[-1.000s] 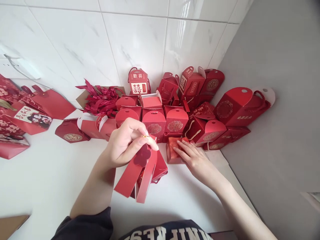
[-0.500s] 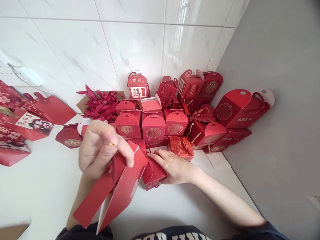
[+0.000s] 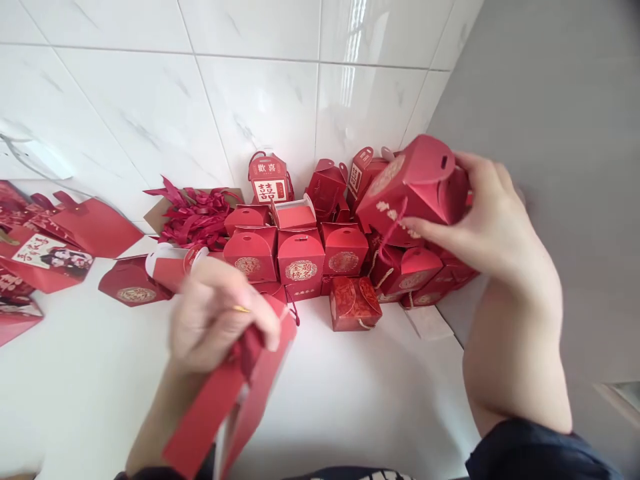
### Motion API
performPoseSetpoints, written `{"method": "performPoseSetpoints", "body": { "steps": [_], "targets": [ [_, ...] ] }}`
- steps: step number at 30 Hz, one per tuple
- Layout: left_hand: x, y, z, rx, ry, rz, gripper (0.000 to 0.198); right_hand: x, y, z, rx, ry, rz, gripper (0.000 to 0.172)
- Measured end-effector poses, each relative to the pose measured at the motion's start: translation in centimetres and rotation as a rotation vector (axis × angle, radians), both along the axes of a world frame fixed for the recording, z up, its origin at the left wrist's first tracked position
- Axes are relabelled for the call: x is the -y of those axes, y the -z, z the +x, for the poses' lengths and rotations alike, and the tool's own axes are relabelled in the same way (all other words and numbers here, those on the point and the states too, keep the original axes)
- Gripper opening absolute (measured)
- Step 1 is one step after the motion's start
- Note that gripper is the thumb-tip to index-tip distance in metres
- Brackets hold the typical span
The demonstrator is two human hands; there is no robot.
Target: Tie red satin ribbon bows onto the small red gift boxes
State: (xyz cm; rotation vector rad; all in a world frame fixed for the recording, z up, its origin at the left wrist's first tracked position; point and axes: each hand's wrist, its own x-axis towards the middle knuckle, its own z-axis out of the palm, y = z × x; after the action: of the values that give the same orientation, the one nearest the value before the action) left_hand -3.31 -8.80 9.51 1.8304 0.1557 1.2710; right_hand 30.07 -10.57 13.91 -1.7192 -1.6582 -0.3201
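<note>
Right hand (image 3: 493,223) grips slotted red box (image 3: 425,180), far right, by stacked boxes (image 3: 414,270) (touching? can't tell). Left hand (image 3: 220,320), blurred, pinches red paper carton (image 3: 206,419), near left. Patterned box (image 3: 356,307) sits on white table (image 3: 350,400).

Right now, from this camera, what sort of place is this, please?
Probably an indoor corner, at home or in a small workroom; I cannot tell which. The white tabletop, tiled wall and plain grey side panel suggest it, with red boxes crowded there.
</note>
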Motion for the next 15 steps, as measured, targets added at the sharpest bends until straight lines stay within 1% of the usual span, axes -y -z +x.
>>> {"method": "performPoseSetpoints", "body": {
  "steps": [1, 2, 3, 5, 6, 8, 10, 12, 15],
  "targets": [
    [0.1, 0.5, 1.4, -0.025, 0.095, 0.052, 0.006, -1.3, -0.5, 0.1, -0.041, 0.041, -0.003, 0.092],
    [0.1, 1.1, 2.6, -0.05, 0.184, 0.069, 0.006, -2.6, -1.0, 0.0, -0.064, 0.052, -0.02, 0.091],
    [0.1, 1.9, 3.6, -0.058, 0.249, 0.053, 0.006, -4.0, -1.4, 0.0, -0.059, 0.045, -0.052, 0.089],
    [-0.2, 3.4, 5.0, -0.131, 0.326, -0.026, 0.001, -6.4, -2.0, -0.1, -0.045, 0.065, -0.107, 0.088],
    [-0.4, 4.2, 5.5, -0.16, 0.336, -0.062, 0.003, -7.5, -2.2, 0.0, -0.038, 0.107, -0.144, 0.09],
    [-0.8, 5.5, 6.1, -0.202, 0.335, -0.112, 0.008, -9.4, -2.4, 0.3, -0.016, 0.254, -0.24, 0.093],
    [-1.1, 6.4, 6.4, -0.202, 0.321, -0.145, 0.012, -11.1, -2.0, 0.9, -0.006, 0.393, -0.353, 0.097],
    [-1.5, 7.1, 6.8, -0.2, 0.311, -0.182, 0.013, -12.6, -0.9, 1.5, -0.008, 0.446, -0.443, 0.098],
    [-2.0, 7.8, 7.2, -0.202, 0.281, -0.218, 0.014, -14.0, 1.3, 2.0, 0.014, 0.485, -0.488, 0.1]
  ]
}}
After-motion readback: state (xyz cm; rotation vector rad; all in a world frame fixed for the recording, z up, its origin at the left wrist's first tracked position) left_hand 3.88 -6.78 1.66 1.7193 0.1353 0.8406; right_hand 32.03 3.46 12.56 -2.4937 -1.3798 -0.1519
